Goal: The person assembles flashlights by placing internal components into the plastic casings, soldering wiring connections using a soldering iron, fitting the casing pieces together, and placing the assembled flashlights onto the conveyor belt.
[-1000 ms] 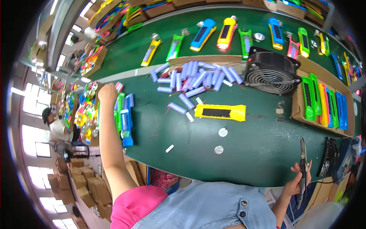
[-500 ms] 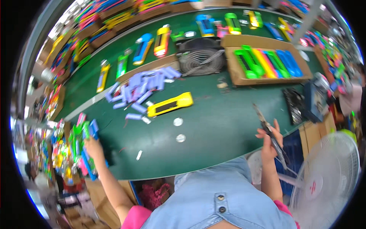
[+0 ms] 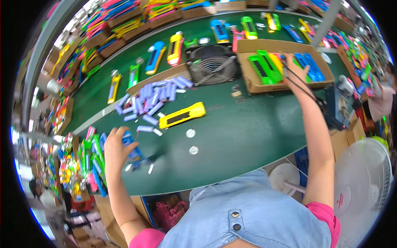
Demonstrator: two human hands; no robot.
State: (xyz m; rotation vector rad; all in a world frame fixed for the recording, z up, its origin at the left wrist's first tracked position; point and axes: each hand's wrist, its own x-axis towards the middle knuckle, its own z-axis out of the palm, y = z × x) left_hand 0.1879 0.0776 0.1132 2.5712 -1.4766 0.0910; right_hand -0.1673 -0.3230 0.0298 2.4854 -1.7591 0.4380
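Left hand (image 3: 115, 145) part-curled around blue casing (image 3: 135, 154), right hand (image 3: 295, 71) part-open in carton (image 3: 266, 88), hold unclear, yellow casing (image 3: 182, 115) between hands.

A blurred blue casing (image 3: 134, 153) slants in the left hand (image 3: 117, 149); colourful casings (image 3: 271, 71) lie inside a carton (image 3: 266, 88).

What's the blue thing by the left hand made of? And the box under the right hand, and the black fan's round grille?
The blue piece looks like hard plastic, from its bright colour, though blur hides its finish. The box seems matte cardboard: plain brown with thin walls. The round grille is probably shiny metal wire, as its thin rings look silvery.
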